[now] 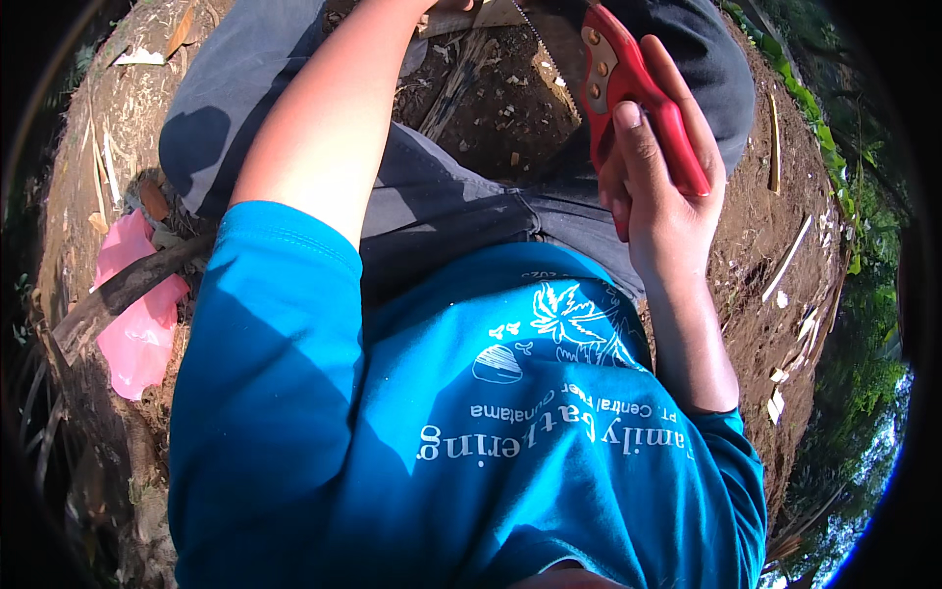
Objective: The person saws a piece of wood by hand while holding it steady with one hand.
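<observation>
My right hand (667,201) is closed around the red handle of a hand saw (638,79), its thumb lying along the grip. Brass-coloured rivets fix the handle to a broad blade. The blade's toothed edge slants up and left between my knees to the top of the view. Only a sliver of my left hand (449,5) shows at the top edge, so its fingers are mostly cut off. Close beside it lies a pale piece of wood (498,14), also cut by the edge. Whether the left hand grips this wood cannot be told.
My legs in dark trousers (432,196) frame a patch of soil with wood chips. A pink plastic bag (137,324) lies at the left beside a dark branch (137,285). Pale wood slivers (788,257) are scattered on the ground at right, with green plants (834,167) beyond.
</observation>
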`<state>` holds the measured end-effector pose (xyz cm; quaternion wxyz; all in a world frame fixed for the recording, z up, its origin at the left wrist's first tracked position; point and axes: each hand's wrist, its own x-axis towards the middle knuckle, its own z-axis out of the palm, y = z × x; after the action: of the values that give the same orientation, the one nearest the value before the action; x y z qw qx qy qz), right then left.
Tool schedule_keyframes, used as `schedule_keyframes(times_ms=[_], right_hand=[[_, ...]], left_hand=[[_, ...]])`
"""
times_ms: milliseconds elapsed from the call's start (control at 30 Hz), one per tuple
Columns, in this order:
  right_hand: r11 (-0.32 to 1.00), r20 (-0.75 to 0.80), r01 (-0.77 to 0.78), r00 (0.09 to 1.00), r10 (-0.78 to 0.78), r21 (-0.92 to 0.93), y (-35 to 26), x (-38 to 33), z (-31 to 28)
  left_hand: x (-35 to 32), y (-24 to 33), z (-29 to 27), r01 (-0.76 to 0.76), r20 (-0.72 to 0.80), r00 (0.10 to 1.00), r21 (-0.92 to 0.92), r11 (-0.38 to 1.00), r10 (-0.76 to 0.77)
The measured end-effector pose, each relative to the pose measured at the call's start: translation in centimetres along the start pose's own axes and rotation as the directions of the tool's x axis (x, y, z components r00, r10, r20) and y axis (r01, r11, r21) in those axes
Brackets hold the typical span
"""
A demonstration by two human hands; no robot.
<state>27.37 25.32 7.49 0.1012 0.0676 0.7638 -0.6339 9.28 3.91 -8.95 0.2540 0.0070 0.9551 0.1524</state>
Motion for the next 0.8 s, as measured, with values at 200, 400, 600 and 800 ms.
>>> schedule_keyframes(times_ms=[200, 400, 600, 800], right_hand=[[0.991, -0.016, -0.122, 0.992, 0.123, 0.061, -0.3, -0.5, -2.1], [0.993, -0.034, -0.119, 0.992, 0.119, -0.006, -2.2, -3.7, -3.1], [0.985, -0.002, -0.172, 0.985, 0.172, -0.028, -3.7, -5.8, -3.2], [0.998, -0.078, 0.055, 0.995, -0.056, -0.007, 5.3, 9.5, 3.4]], left_hand=[[0.6, 0.4, 0.7, -0.07, -0.015, 0.998, -0.128, 0.989, 0.069], [-0.1, -0.9, 1.0, -0.092, -0.064, 0.994, -0.117, 0.989, 0.085], [-1.3, 0.1, -0.3, 0.074, 0.048, 0.997, -0.141, 0.987, -0.068], [-2.0, -0.2, 0.0, -0.032, -0.021, 0.999, -0.259, 0.965, 0.028]])
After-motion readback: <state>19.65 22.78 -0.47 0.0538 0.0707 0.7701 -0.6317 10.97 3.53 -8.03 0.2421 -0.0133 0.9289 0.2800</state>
